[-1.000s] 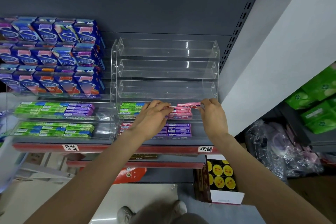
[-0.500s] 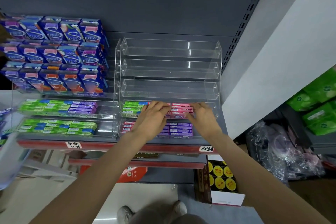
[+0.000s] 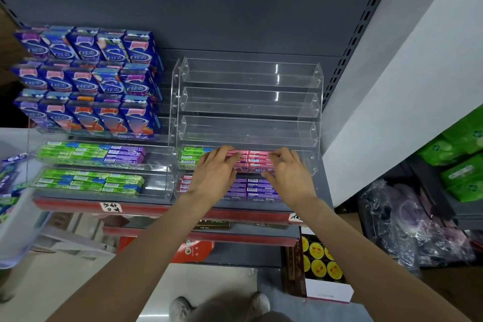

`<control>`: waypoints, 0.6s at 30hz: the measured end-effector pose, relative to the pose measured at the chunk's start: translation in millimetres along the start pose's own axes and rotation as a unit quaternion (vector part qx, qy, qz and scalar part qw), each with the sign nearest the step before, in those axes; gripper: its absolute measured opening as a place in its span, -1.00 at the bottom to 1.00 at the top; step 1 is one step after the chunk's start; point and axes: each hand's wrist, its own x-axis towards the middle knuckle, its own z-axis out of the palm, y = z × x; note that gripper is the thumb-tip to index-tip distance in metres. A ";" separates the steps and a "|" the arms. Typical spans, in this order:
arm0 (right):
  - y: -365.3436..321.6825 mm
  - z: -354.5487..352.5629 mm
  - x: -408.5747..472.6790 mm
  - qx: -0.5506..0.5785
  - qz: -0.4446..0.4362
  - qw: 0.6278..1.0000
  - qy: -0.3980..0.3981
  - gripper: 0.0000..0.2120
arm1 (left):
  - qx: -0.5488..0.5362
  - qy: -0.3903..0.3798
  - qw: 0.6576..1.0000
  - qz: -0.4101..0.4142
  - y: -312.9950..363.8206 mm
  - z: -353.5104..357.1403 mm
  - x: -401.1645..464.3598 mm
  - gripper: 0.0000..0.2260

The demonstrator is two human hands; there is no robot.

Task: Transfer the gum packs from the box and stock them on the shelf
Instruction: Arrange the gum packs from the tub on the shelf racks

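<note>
On the grey shelf (image 3: 156, 198) with its red front strip stood two clear acrylic tiered racks side by side. The left rack (image 3: 167, 164) carried blue gum cartons (image 3: 86, 81) on its upper tiers and green and purple packs (image 3: 88, 154) on its two lower tiers. The right rack (image 3: 317, 102) had three bare upper tiers; its fourth tier held green packs (image 3: 192, 155) at the left and pink gum packs (image 3: 257, 158) in the middle, and its lowest tier held purple packs (image 3: 257, 188).

Both hands were at the fourth tier of the right rack. The left hand (image 3: 217, 175) lay over the left end of the pink gum packs, fingers extended and touching their tops. The right hand (image 3: 290, 177) lay at the right end of the same packs, fingers slightly bent, fingertips (image 3: 274, 157) resting on the top pack. Whether either hand gripped a pack could not be determined; neither was plainly curled round one. The pink gum packs lay between and under the two sets of fingertips.

At the far left edge, a pale container (image 3: 15, 230) appeared blurred.
</note>
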 end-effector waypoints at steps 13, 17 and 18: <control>-129.4 -7.5 21.1 0.115 -0.073 0.990 0.025 -0.79 | -0.094 0.093 0.991 -0.033 -86.9 -53.3 -49.1 -0.71; -229.3 10.6 31.5 0.150 -0.114 0.982 0.011 -0.85 | -0.131 0.158 0.975 -0.082 -174.5 -68.4 -104.5 -0.77; -256.6 18.6 33.9 0.153 -0.120 0.981 0.000 -0.84 | -0.137 0.163 0.973 -0.095 -199.7 -70.3 -119.3 -0.78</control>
